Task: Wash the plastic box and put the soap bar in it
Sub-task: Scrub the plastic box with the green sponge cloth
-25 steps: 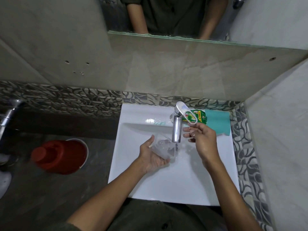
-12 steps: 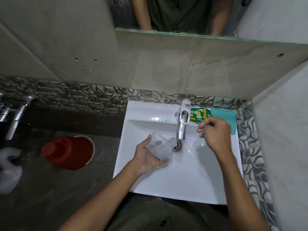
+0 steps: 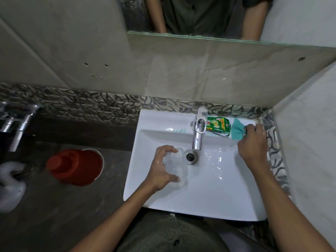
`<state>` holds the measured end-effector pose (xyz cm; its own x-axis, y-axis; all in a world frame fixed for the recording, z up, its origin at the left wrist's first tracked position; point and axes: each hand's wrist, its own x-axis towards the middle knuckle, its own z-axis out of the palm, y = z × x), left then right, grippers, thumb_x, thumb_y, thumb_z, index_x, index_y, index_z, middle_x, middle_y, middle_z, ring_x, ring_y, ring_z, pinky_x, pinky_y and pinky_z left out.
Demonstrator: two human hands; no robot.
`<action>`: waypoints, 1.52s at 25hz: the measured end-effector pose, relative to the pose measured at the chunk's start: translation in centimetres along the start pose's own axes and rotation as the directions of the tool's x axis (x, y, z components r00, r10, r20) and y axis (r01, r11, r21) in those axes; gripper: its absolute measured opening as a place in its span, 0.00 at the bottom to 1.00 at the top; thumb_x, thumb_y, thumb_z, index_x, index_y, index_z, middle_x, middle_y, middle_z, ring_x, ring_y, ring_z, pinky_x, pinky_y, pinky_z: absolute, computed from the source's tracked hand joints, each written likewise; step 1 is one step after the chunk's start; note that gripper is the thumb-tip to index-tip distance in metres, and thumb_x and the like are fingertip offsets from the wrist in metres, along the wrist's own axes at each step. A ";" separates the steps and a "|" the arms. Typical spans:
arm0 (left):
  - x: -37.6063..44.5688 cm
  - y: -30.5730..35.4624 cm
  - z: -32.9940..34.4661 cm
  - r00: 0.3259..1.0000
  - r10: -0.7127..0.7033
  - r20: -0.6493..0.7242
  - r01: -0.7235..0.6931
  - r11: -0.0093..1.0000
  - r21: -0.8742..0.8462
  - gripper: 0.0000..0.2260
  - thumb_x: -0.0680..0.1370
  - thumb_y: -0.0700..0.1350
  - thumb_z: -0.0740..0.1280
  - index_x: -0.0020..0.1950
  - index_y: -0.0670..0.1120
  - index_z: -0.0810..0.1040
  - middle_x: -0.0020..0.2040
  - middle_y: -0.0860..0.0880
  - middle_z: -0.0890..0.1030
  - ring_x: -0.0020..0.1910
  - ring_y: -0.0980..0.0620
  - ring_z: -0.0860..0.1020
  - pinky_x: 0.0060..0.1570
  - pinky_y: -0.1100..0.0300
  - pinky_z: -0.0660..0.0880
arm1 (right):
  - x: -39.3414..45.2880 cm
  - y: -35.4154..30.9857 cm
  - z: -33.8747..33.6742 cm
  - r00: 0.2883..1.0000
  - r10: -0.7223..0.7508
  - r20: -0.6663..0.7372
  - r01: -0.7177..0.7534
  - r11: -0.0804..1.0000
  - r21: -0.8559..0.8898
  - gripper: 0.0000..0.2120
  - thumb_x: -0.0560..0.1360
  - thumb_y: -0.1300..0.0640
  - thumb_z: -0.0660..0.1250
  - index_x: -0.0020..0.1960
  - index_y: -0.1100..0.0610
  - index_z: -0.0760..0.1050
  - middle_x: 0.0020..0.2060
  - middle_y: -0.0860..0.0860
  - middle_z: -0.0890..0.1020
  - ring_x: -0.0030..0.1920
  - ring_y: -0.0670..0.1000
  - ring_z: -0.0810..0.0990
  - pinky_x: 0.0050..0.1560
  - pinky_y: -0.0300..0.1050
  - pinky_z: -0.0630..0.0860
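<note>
Holding the clear plastic box (image 3: 175,165) over the sink (image 3: 209,190) beside the drain, the left hand (image 3: 161,169) grips it closed; the right hand (image 3: 253,142) pinches the teal cloth (image 3: 237,130) on the ledge, next to the wrapped soap bar (image 3: 218,125); washing appears under way; next, wipe the box.

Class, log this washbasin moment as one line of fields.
left hand: holds plastic box over sink | right hand: gripping teal cloth | soap packet: on ledge, unopened

The room was dim and grey-green. Glare glinted off the wet white sink (image 3: 209,193) and the chrome tap (image 3: 198,135). Wide-angle distortion bowed the walls at the edges, and the red bucket (image 3: 76,167) at left was blurred.
</note>
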<state>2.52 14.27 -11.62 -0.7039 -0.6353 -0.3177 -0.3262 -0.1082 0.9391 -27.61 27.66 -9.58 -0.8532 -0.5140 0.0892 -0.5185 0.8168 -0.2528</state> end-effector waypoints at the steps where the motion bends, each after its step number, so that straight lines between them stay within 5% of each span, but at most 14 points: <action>1: -0.1 0.1 0.0 1.000 0.006 0.003 -0.006 1.000 -0.021 0.38 0.53 0.33 0.80 0.59 0.55 0.77 0.67 0.54 0.71 0.70 0.53 0.70 0.59 0.46 0.75 | -0.5 0.0 0.0 0.998 0.054 -0.018 -0.052 0.995 0.088 0.17 0.69 0.74 0.63 0.57 0.70 0.77 0.54 0.69 0.76 0.55 0.70 0.74 0.52 0.59 0.74; 3: -0.3 0.0 -0.2 1.000 0.006 0.003 -0.006 0.999 -0.046 0.40 0.53 0.30 0.77 0.61 0.53 0.75 0.67 0.52 0.72 0.71 0.49 0.70 0.63 0.38 0.75 | -2.5 -0.5 0.1 0.954 0.298 -0.026 -0.271 0.898 0.347 0.13 0.70 0.74 0.61 0.52 0.68 0.77 0.53 0.67 0.78 0.54 0.67 0.76 0.53 0.56 0.74; 6: -0.7 -0.2 -0.3 0.998 0.068 0.006 -0.068 0.997 0.028 0.43 0.55 0.29 0.74 0.68 0.52 0.68 0.67 0.51 0.69 0.72 0.51 0.68 0.64 0.39 0.76 | -8.1 -3.1 -0.2 0.771 0.588 0.246 -0.587 0.504 0.633 0.09 0.73 0.68 0.63 0.50 0.60 0.78 0.47 0.59 0.81 0.44 0.59 0.78 0.42 0.48 0.73; 9: -1.2 -0.2 0.0 0.984 0.178 0.023 -0.179 0.965 0.192 0.44 0.56 0.30 0.73 0.71 0.47 0.67 0.66 0.50 0.66 0.70 0.55 0.68 0.65 0.48 0.76 | -14.1 -7.5 -0.2 0.706 0.288 0.647 -0.708 0.261 0.656 0.06 0.75 0.68 0.63 0.45 0.60 0.77 0.37 0.55 0.81 0.36 0.54 0.78 0.35 0.45 0.72; 12: -1.0 -0.1 0.6 0.967 0.249 0.050 -0.253 0.922 0.295 0.42 0.56 0.33 0.76 0.70 0.43 0.68 0.65 0.48 0.67 0.68 0.55 0.68 0.64 0.51 0.77 | -16.0 -10.5 -0.1 0.701 0.020 0.713 -0.693 0.255 0.674 0.05 0.78 0.66 0.65 0.43 0.62 0.74 0.38 0.57 0.80 0.38 0.53 0.80 0.38 0.44 0.75; 15: -0.5 0.7 0.6 0.979 0.203 -0.018 -0.189 0.937 0.293 0.43 0.57 0.34 0.81 0.69 0.43 0.68 0.65 0.49 0.68 0.65 0.58 0.70 0.58 0.50 0.80 | -15.5 -10.8 0.1 0.757 -0.011 0.653 -0.611 0.343 0.714 0.10 0.77 0.63 0.70 0.38 0.60 0.73 0.34 0.53 0.79 0.35 0.46 0.78 0.37 0.40 0.75; 18: -0.8 1.0 0.4 0.976 0.217 0.019 -0.212 0.931 0.298 0.43 0.56 0.32 0.79 0.69 0.44 0.68 0.64 0.49 0.70 0.64 0.52 0.72 0.56 0.49 0.80 | -15.4 -10.6 0.1 0.752 0.005 0.659 -0.612 0.378 0.695 0.10 0.74 0.64 0.73 0.37 0.59 0.75 0.30 0.48 0.80 0.33 0.45 0.80 0.34 0.38 0.76; 23: -2.3 0.7 1.0 0.975 0.212 0.060 -0.220 0.936 0.275 0.43 0.57 0.33 0.73 0.71 0.46 0.67 0.62 0.51 0.70 0.64 0.51 0.73 0.58 0.57 0.79 | -12.9 -12.3 0.6 0.681 0.157 0.715 -0.731 0.102 0.674 0.09 0.74 0.69 0.72 0.53 0.62 0.76 0.44 0.57 0.84 0.42 0.55 0.84 0.42 0.46 0.81; 28: -1.1 0.6 -0.4 0.966 0.246 -0.083 -0.210 0.929 0.305 0.41 0.58 0.33 0.80 0.69 0.44 0.69 0.63 0.50 0.70 0.63 0.54 0.73 0.59 0.56 0.78 | -15.7 -12.0 0.8 0.657 0.026 0.753 -0.730 0.273 0.627 0.04 0.72 0.67 0.74 0.47 0.63 0.83 0.40 0.57 0.89 0.40 0.52 0.86 0.46 0.46 0.80; 33: -1.5 0.7 -0.4 0.958 0.284 0.045 -0.282 0.897 0.341 0.44 0.56 0.33 0.73 0.71 0.48 0.66 0.64 0.54 0.69 0.65 0.53 0.72 0.60 0.57 0.77 | -12.6 -13.0 1.3 0.670 0.055 0.740 -0.742 0.031 0.670 0.03 0.75 0.68 0.71 0.48 0.64 0.81 0.41 0.55 0.85 0.41 0.53 0.83 0.40 0.42 0.79; 38: 0.4 0.9 -1.9 0.950 0.312 -0.031 -0.282 0.894 0.348 0.43 0.56 0.33 0.76 0.70 0.49 0.68 0.65 0.53 0.70 0.65 0.57 0.71 0.56 0.63 0.76 | -15.0 -13.1 1.2 0.653 -0.085 0.753 -0.724 0.224 0.653 0.06 0.78 0.62 0.69 0.43 0.60 0.83 0.38 0.54 0.86 0.38 0.50 0.83 0.37 0.37 0.78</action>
<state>3.15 12.47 -10.61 -0.7506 -0.6607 -0.0051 -0.3125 0.3483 0.8838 -7.96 24.34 -8.80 -0.4699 -0.6019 -0.6456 0.5385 0.3841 -0.7500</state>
